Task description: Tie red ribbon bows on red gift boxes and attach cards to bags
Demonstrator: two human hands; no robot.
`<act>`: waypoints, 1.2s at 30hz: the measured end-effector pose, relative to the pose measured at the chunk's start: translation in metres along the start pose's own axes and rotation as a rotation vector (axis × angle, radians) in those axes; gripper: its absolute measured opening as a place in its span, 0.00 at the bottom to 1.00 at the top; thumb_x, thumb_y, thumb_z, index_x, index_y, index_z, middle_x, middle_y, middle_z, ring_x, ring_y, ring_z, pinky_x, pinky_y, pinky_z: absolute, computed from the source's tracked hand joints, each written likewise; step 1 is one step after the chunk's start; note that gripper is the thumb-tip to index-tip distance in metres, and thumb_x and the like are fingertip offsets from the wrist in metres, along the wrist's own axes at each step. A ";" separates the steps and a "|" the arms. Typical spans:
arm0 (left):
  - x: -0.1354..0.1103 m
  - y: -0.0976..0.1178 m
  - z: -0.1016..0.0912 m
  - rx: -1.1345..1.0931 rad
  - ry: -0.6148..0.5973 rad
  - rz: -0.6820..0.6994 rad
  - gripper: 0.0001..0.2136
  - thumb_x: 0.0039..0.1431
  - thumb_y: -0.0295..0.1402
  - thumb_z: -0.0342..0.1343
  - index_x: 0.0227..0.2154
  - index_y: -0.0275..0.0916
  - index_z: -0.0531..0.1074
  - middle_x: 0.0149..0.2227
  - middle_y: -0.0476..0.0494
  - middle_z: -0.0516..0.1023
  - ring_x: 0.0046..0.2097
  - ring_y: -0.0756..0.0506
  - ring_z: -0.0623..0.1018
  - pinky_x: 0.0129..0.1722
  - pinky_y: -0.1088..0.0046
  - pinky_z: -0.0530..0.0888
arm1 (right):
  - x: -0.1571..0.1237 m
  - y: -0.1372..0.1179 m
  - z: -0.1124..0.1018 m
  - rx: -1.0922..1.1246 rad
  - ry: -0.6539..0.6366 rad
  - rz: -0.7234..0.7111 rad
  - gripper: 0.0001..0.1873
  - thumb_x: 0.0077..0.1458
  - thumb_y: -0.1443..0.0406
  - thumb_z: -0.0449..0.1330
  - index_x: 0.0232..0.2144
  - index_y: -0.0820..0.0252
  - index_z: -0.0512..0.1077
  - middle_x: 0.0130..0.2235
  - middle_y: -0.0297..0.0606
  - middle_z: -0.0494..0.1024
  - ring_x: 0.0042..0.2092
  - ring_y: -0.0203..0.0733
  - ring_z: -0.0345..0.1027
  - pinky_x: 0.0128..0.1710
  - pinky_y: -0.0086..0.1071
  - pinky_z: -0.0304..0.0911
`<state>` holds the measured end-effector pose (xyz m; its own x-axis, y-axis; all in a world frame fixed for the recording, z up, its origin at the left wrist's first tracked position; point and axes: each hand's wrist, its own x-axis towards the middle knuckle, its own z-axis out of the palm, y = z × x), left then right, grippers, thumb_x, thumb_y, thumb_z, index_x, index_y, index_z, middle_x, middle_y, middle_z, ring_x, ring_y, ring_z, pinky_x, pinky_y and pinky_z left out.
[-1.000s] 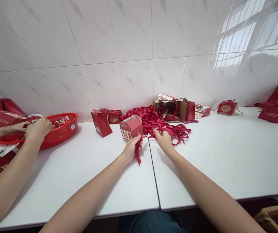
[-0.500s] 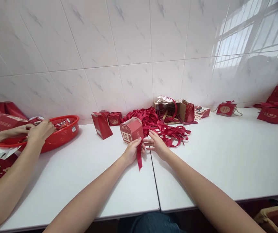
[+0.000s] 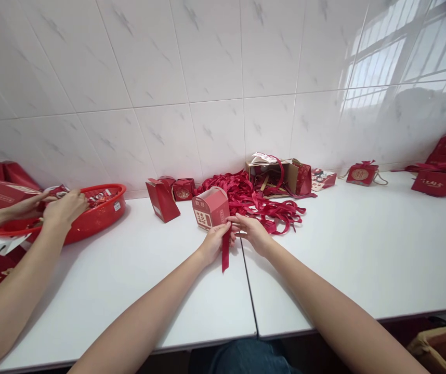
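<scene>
A small red gift box (image 3: 213,206) with a double-happiness character on its front sits on the white table. My left hand (image 3: 212,244) is at the box's near side, thumb and fingers closed on a dark red ribbon (image 3: 225,254) whose end hangs down below the thumb. Just to the right is my right hand (image 3: 254,234), its fingers stretched towards the ribbon. Its fingertips reach my left thumb and the top of the ribbon; whether they grip it is not clear. Behind the box lies a heap of red ribbons (image 3: 242,189).
At left, a co-worker's hands (image 3: 65,210) work over a red plastic basket (image 3: 102,213) of wrapped pieces. Red boxes (image 3: 162,200) stand near the wall, and an open carton (image 3: 272,179) is behind the ribbons. More finished-looking boxes (image 3: 441,179) stand far right. A seam (image 3: 249,285) divides the tabletop.
My right hand has moved slightly left, its fingertips now meeting the ribbon beside my left thumb. The ribbon's hanging end has shifted slightly. The box has hardly moved.
</scene>
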<state>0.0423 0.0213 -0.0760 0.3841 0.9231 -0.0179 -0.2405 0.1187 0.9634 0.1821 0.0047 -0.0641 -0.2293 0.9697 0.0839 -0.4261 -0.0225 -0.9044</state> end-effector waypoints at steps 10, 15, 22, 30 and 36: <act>0.006 -0.003 -0.006 0.030 -0.013 0.023 0.13 0.50 0.39 0.61 0.27 0.31 0.75 0.19 0.47 0.72 0.20 0.53 0.71 0.23 0.79 0.69 | -0.002 -0.005 -0.004 0.327 0.052 0.138 0.18 0.55 0.55 0.52 0.34 0.60 0.77 0.33 0.39 0.76 0.32 0.38 0.67 0.37 0.32 0.62; 0.006 -0.003 -0.007 0.047 -0.057 0.011 0.14 0.49 0.40 0.62 0.28 0.31 0.76 0.21 0.45 0.73 0.22 0.52 0.72 0.25 0.76 0.70 | -0.002 -0.006 -0.004 0.373 0.066 0.168 0.20 0.54 0.53 0.52 0.34 0.61 0.77 0.35 0.40 0.76 0.32 0.37 0.67 0.37 0.30 0.63; 0.003 -0.003 -0.008 0.238 -0.164 -0.014 0.16 0.47 0.42 0.63 0.28 0.30 0.78 0.22 0.43 0.74 0.23 0.52 0.71 0.26 0.75 0.66 | 0.004 -0.013 -0.016 0.394 0.131 0.054 0.17 0.55 0.57 0.50 0.33 0.57 0.77 0.37 0.37 0.77 0.37 0.37 0.67 0.38 0.29 0.63; 0.004 0.001 -0.012 0.095 -0.161 -0.050 0.12 0.48 0.37 0.62 0.26 0.29 0.79 0.23 0.41 0.75 0.26 0.49 0.72 0.30 0.73 0.68 | 0.012 -0.019 -0.044 0.480 0.248 -0.015 0.16 0.57 0.62 0.49 0.33 0.58 0.76 0.38 0.36 0.77 0.37 0.36 0.68 0.37 0.28 0.64; 0.003 0.007 -0.014 -0.043 -0.115 0.010 0.11 0.47 0.34 0.56 0.16 0.33 0.75 0.23 0.42 0.73 0.26 0.49 0.71 0.29 0.73 0.68 | 0.015 -0.022 -0.060 0.521 0.349 -0.090 0.14 0.56 0.62 0.49 0.33 0.57 0.74 0.40 0.35 0.76 0.36 0.36 0.69 0.34 0.29 0.66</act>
<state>0.0295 0.0297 -0.0729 0.4806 0.8766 0.0244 -0.2821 0.1282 0.9508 0.2400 0.0338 -0.0682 0.0885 0.9935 -0.0709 -0.8206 0.0324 -0.5705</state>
